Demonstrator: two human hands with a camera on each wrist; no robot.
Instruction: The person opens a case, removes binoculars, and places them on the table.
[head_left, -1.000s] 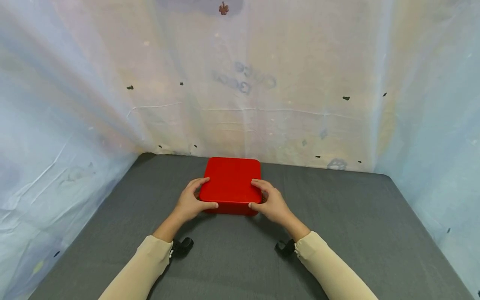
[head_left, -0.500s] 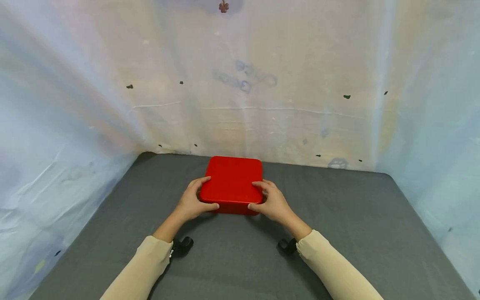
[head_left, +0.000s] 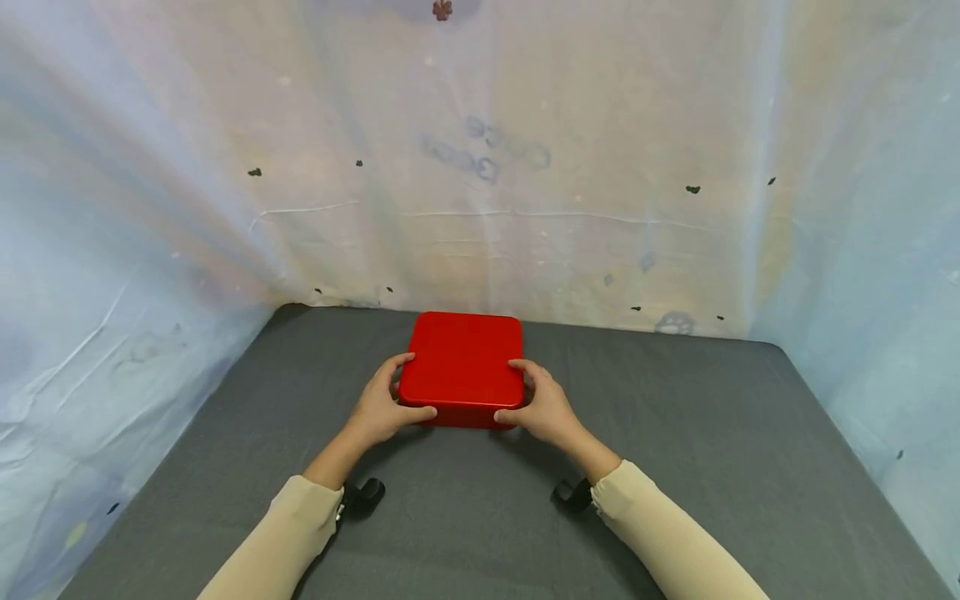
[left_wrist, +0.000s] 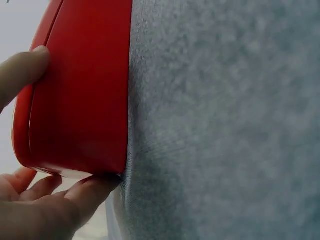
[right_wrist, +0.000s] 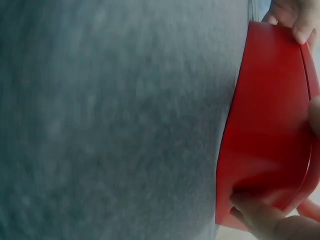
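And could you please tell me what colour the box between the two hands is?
The box is bright red, top and front side alike; the head view shows it best.

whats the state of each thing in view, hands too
Red box: closed, resting flat on the gray cloth, a seam running just below its top
Left hand: gripping the box's near left corner, thumb on the near face
Right hand: gripping the near right corner, thumb on the near face
Gray cloth: spread mostly flat under the box
Patterned sheet: hanging behind the cloth, creased
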